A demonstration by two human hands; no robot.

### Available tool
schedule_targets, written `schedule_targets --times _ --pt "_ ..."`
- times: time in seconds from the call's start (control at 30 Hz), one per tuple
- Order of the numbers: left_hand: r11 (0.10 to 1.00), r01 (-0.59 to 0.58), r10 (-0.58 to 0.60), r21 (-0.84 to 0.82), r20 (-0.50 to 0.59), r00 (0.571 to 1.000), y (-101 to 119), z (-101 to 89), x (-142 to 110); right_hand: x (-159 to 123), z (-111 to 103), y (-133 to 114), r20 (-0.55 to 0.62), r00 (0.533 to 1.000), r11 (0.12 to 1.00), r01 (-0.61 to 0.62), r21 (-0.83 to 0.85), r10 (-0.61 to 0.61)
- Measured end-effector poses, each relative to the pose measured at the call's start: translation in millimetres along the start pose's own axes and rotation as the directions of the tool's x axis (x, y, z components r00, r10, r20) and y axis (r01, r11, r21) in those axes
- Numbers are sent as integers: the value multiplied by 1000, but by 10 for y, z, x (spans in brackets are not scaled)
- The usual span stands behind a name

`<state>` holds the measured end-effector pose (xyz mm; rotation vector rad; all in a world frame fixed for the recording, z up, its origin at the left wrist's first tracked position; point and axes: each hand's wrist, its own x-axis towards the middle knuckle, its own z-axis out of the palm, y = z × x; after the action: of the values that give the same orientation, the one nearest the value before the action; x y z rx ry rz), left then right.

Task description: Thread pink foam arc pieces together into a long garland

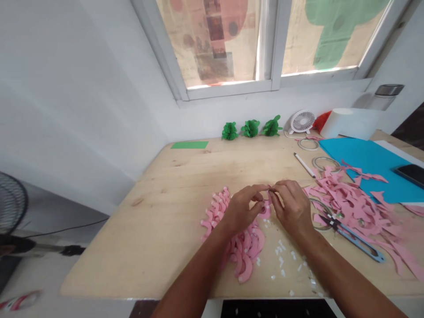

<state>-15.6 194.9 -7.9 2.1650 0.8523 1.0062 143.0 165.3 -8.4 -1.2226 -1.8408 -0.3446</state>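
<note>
My left hand (243,208) is closed in a pinch on a small curved pink paper piece (266,213), held just above the table. Close beside it, the thumb and fingertips of my right hand (293,205) are pressed together at the upper edge of the same piece. Whether a bit of tape is between those fingertips is too small to tell. Under and beside my left forearm lie rows of curved pink paper pieces (245,267) with small white tabs on them. Tiny white scraps (281,260) are scattered between my forearms.
Right of my right hand lie pink paper offcuts (356,207), a light-blue cutter (359,240) and tape rolls (326,164). Further back are a white pen (304,165), blue sheets (344,152), a phone (410,173), a small fan (302,121) and three green paper shapes (251,128).
</note>
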Motion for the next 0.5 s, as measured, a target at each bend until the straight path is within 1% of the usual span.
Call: schedule_targets --times 0.1,0.23,0.37,0.5 --pt "998 37 -35 -57 24 999 8 -8 4 -7 13 10 14 1000 1000 7 13 -7" --pt "996 64 -61 -66 48 997 -1 -22 15 -6 33 33 38 999 998 -5 65 2" --pt "996 78 -75 -43 68 995 -6 -32 23 -3 31 44 68 998 993 -28 113 20" --pt "997 78 -78 3 61 995 -4 -34 22 -8 27 53 82 996 989 -37 142 25"
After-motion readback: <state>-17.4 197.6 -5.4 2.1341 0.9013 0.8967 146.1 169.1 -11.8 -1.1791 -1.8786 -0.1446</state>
